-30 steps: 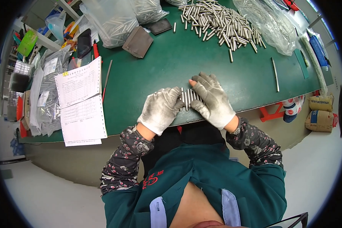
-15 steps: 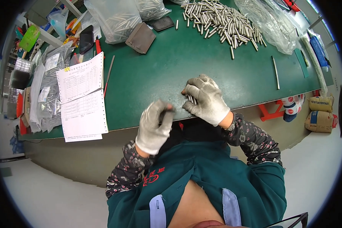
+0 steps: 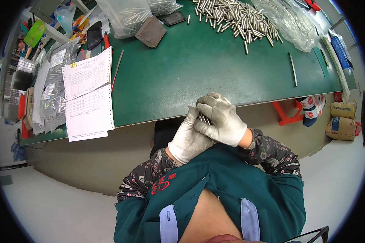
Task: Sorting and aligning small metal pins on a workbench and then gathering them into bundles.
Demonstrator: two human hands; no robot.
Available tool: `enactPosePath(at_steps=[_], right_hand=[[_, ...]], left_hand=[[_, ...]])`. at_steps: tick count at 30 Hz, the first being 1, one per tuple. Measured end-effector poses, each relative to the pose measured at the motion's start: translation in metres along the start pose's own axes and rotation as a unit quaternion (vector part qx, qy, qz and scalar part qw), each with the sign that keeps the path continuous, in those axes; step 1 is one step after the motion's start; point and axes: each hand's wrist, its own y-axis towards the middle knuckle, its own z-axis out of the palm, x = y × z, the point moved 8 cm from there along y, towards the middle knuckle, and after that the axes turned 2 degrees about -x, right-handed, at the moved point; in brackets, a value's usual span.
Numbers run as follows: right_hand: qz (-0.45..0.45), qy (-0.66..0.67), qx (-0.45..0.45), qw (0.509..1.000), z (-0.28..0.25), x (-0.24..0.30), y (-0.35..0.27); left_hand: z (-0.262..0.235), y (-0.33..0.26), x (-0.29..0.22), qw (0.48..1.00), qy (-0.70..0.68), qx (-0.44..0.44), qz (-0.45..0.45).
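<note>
My right hand (image 3: pixel 222 120), in a whitish work glove with greyed fingers, is curled around a small bundle of short metal pins (image 3: pixel 205 118). The pins' ends show between its thumb and forefinger. Pressed against it from the left is my left hand (image 3: pixel 189 137), gloved alike, its thumb beside the bundle. Most of the left fingers are hidden under the right hand, so the two hands enclose the pins together. Both are just off the near edge of the green table (image 3: pixel 162 91), in front of my body. Farther back lies a large heap of loose metal pins (image 3: pixel 237 19).
Printed sheets (image 3: pixel 89 97) overhang the table's left edge beside bagged parts (image 3: pixel 54 87). A dark block (image 3: pixel 151 31) stands by a plastic bag of pins (image 3: pixel 125 18). Toward the right lie a thin metal strip (image 3: pixel 293 69) and a clear plastic bag (image 3: pixel 290 24). Below is a red stool (image 3: pixel 287 115).
My left hand has moved right and come together with my right hand. The right hand, holding the pins, has come nearer to my body, off the table edge.
</note>
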Motion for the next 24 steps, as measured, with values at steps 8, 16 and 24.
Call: enactPosePath(at_steps=[8, 16, 24], right_hand=[[0.022, 0.238, 0.055, 0.969, -0.010, -0.001, 0.009], [0.239, 0.595, 0.013, 0.767, 0.010, -0.012, -0.010], [0.110, 0.698, -0.128, 0.696, -0.005, -0.032, 0.000]], left_hand=[[-0.018, 0.001, 0.004, 0.994, 0.091, -0.060, -0.023], [-0.013, -0.002, -0.003, 0.974, 0.213, -0.069, -0.026], [0.013, -0.008, -0.054, 0.871, 0.460, -0.151, 0.086]])
